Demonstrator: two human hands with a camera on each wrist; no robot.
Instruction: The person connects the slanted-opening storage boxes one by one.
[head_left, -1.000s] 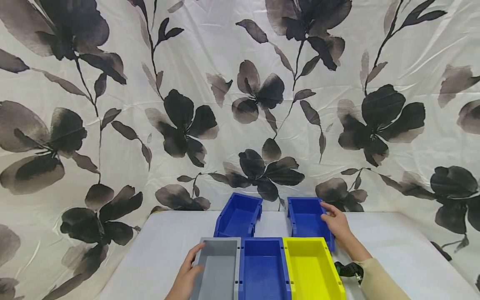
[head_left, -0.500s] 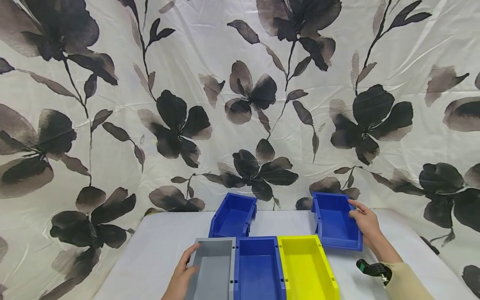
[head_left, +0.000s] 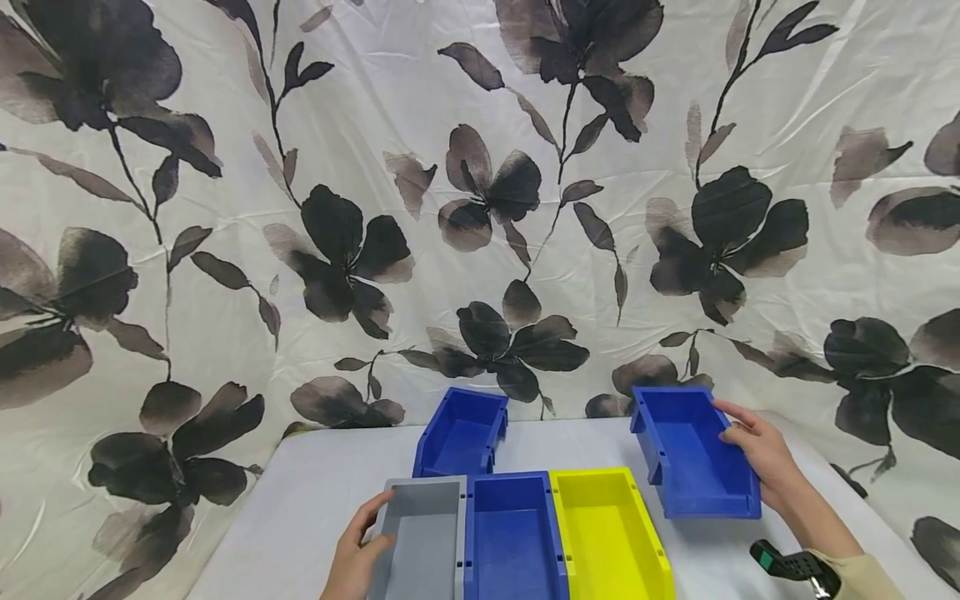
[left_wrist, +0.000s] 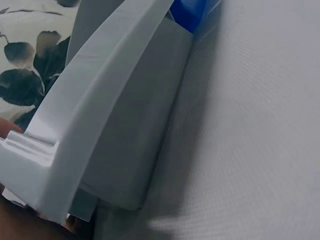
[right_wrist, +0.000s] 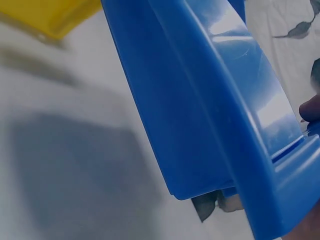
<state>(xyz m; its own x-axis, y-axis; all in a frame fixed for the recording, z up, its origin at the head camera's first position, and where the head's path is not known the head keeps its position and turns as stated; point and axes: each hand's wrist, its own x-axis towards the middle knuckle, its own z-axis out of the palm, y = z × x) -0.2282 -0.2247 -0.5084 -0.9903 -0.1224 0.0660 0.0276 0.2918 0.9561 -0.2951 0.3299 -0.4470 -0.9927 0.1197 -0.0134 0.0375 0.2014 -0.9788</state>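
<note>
My right hand grips the right wall of a blue storage bin, thumb inside and fingers outside. In the right wrist view that blue bin hangs above the white tabletop and casts a shadow below. My left hand holds the left wall of a grey bin, thumb over its rim. The grey bin sits on the table in the left wrist view. Beside it, side by side, stand a blue bin and a yellow bin.
Another blue bin stands at an angle behind the row, left of centre. A white cloth covers the table. Behind it hangs a floral curtain. A dark device is strapped to my right wrist.
My right hand has carried its blue bin rightward, away from behind the yellow bin, and toward me. My left hand keeps its hold on the grey bin. The view has turned slightly right.
</note>
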